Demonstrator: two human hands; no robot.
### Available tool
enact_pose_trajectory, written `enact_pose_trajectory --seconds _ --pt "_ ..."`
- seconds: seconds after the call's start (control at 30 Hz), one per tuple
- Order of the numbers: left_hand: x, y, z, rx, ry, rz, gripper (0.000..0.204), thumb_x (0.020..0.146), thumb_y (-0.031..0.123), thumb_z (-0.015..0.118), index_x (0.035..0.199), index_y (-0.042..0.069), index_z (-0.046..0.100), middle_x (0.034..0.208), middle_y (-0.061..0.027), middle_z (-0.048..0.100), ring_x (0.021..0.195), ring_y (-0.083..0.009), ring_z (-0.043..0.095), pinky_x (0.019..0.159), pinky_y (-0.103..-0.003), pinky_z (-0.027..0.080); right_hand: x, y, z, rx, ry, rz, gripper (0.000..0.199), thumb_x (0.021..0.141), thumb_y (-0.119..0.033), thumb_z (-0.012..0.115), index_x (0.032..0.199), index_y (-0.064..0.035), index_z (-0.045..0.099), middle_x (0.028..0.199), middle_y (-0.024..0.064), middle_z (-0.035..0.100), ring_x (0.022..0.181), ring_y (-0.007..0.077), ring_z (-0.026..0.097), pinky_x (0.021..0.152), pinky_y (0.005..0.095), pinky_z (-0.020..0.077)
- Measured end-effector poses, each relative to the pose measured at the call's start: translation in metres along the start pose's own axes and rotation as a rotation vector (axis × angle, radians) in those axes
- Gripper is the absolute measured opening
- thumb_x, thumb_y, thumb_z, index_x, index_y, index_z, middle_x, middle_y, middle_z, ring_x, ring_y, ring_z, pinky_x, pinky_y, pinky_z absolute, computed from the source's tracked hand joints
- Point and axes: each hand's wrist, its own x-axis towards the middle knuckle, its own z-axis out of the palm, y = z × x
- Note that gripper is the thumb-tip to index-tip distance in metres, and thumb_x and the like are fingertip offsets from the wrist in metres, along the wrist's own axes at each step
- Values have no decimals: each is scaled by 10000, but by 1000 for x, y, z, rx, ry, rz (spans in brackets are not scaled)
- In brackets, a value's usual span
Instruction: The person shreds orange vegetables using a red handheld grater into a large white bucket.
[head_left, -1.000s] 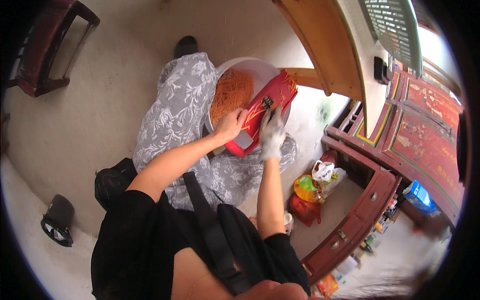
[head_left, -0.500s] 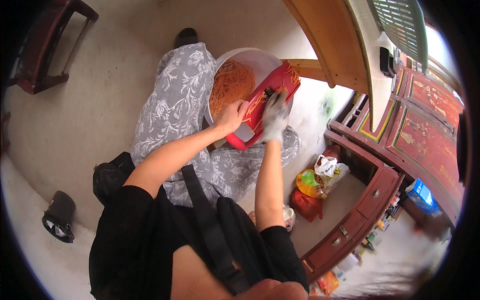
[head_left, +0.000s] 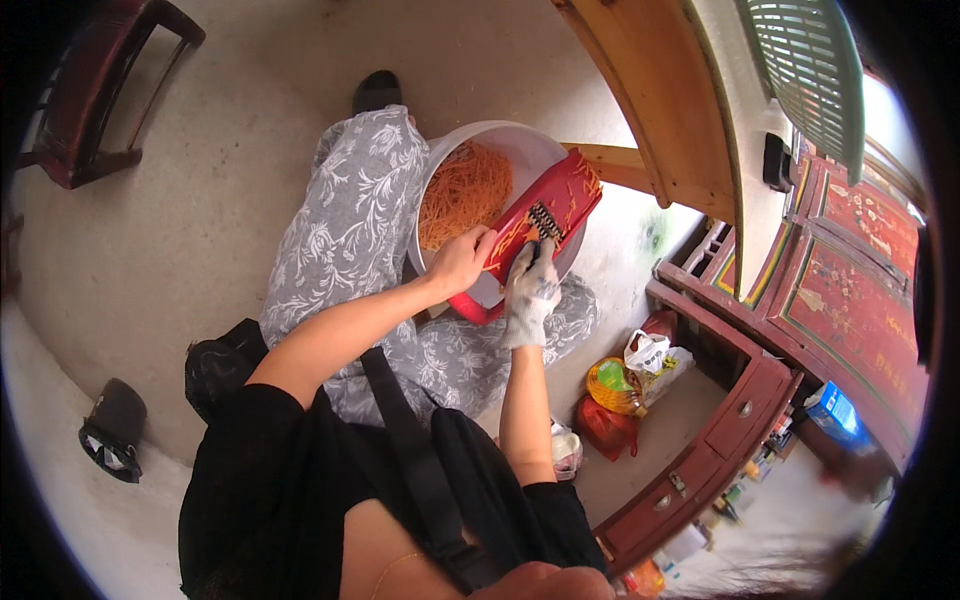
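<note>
Two hands are seen at work over a white basin [head_left: 530, 160] resting on the lap, against grey floral trousers [head_left: 350, 230]. Orange shreds [head_left: 465, 190] are heaped inside the basin, at its left. A red grater board [head_left: 555, 215] is laid slanted across the basin's right rim, its metal blade near the upper middle. The board's lower left edge is gripped by the bare left hand [head_left: 460, 262], fingers curled closed around it. The gloved right hand [head_left: 530, 290] is pressed against the board just below the blade, fingers bunched; what is held beneath cannot be told.
</note>
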Motion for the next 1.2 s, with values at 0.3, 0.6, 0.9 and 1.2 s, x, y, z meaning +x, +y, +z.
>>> enact_pose_trajectory --seconds 0.3,0.6,0.9,1.2 --pt "1 4 -2 -6 -13 -22 394 947 364 387 980 26 588 854 -222 623 835 -398 591 721 -444 452 -10 -8 5 -16 109 -100 206 926 -232 456 1020 -64 528 722 213 619 653 383 615 562 471 482" --pt "8 4 -1 21 -11 3 387 951 331 405 1032 -5 579 898 -214 620 862 -365 599 759 -407 447 -6 -6 4 -7 115 -110 235 948 -267 373 983 -66 489 737 248 619 661 416 612 573 496 485" --pt "3 8 -7 31 -31 -33 401 954 342 406 1045 -11 575 900 -207 623 864 -350 602 758 -385 456 -12 -6 9 33 96 -120 207 942 -225 413 1041 -66 500 683 224 611 645 382 627 534 479 487" --pt "2 9 -4 26 -27 -32 381 955 312 413 1022 -25 578 916 -217 623 897 -339 604 767 -376 454 -6 -5 -5 63 -126 133 303 960 -323 367 1042 -52 474 750 268 611 718 454 596 624 511 477"
